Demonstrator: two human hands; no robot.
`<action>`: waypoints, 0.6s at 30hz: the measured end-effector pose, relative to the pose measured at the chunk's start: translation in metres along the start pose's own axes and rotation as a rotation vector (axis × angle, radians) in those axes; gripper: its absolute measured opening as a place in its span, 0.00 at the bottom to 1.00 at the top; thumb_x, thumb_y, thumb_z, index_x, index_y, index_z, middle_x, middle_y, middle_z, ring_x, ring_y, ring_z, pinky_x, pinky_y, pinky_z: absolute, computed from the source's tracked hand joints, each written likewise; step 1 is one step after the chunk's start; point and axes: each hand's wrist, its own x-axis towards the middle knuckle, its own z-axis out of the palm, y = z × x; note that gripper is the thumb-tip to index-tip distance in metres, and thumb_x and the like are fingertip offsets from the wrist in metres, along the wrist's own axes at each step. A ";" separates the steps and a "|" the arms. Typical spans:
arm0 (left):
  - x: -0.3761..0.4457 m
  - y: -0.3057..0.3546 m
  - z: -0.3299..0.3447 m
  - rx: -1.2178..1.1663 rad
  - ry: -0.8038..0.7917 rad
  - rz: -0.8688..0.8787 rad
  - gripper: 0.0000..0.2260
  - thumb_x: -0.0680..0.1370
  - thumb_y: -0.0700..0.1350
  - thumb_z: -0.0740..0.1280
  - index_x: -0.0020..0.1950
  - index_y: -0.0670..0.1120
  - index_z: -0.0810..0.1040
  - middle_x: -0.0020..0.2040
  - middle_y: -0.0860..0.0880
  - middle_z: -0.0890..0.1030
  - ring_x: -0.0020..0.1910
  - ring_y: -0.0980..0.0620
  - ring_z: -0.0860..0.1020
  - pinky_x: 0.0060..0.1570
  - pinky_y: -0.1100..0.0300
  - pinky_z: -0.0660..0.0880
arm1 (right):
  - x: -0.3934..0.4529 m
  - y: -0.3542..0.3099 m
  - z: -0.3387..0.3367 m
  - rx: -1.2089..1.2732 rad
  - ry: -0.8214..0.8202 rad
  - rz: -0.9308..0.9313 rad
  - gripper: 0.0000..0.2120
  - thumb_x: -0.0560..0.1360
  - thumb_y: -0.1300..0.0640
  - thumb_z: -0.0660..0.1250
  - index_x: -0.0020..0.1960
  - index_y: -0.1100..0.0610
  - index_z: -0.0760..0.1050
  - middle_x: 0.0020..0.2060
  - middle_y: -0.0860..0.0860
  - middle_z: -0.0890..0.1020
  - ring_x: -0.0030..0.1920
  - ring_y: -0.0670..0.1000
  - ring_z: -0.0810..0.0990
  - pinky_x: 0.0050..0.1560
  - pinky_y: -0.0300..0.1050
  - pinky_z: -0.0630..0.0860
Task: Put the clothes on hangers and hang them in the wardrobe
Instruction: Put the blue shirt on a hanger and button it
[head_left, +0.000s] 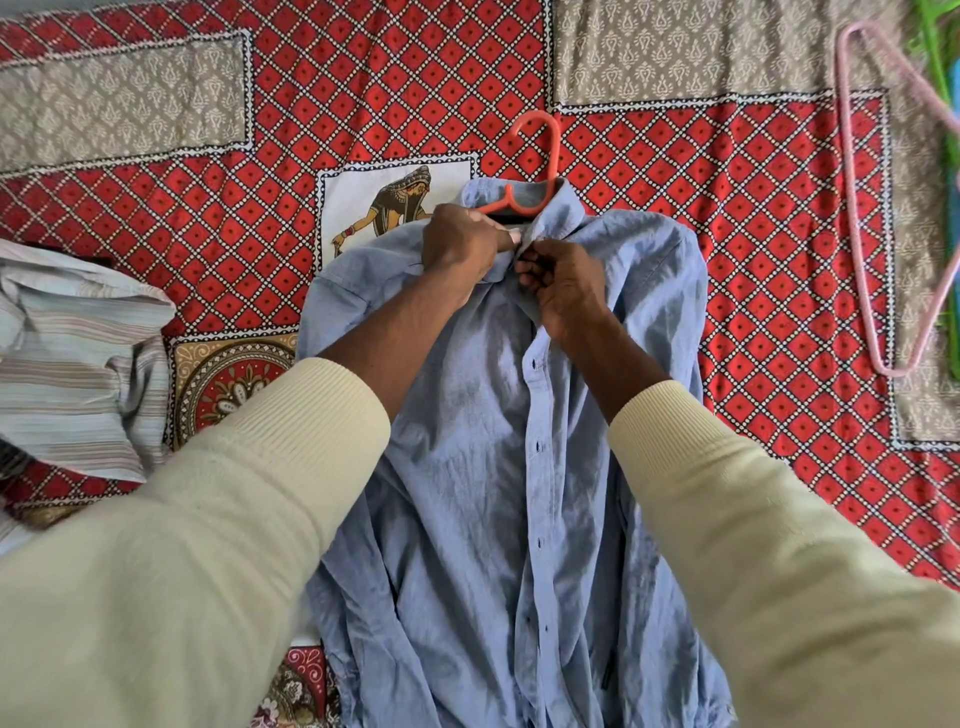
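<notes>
Shirt (498, 441) on hanger (535, 156), mid-bed. Left hand (462, 244) and right hand (563, 291) pinch collar at top button. Risk: tugging placket could slide collar off hanger.

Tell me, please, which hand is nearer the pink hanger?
Right. The right hand is at the shirt collar; the left hand, beside it, lies farther from the pink hanger.
</notes>
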 end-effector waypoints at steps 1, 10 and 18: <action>0.000 0.000 0.001 0.008 0.001 0.007 0.06 0.68 0.41 0.79 0.39 0.43 0.83 0.38 0.48 0.84 0.38 0.52 0.82 0.41 0.60 0.80 | 0.001 0.000 0.000 -0.030 0.008 -0.002 0.11 0.75 0.67 0.63 0.34 0.63 0.75 0.24 0.54 0.78 0.25 0.49 0.75 0.27 0.38 0.71; -0.003 0.007 0.001 0.122 -0.045 0.035 0.04 0.75 0.41 0.68 0.48 0.41 0.80 0.42 0.46 0.83 0.38 0.50 0.80 0.30 0.61 0.75 | 0.002 0.002 -0.002 -0.269 -0.023 -0.209 0.07 0.74 0.69 0.68 0.37 0.65 0.77 0.23 0.52 0.77 0.22 0.46 0.72 0.24 0.36 0.70; 0.001 0.012 -0.003 0.089 -0.110 0.032 0.05 0.72 0.38 0.75 0.39 0.40 0.80 0.39 0.47 0.80 0.38 0.50 0.77 0.35 0.62 0.73 | 0.004 0.001 -0.007 -0.569 -0.071 -0.446 0.05 0.73 0.67 0.69 0.38 0.62 0.80 0.29 0.53 0.81 0.32 0.50 0.78 0.34 0.44 0.75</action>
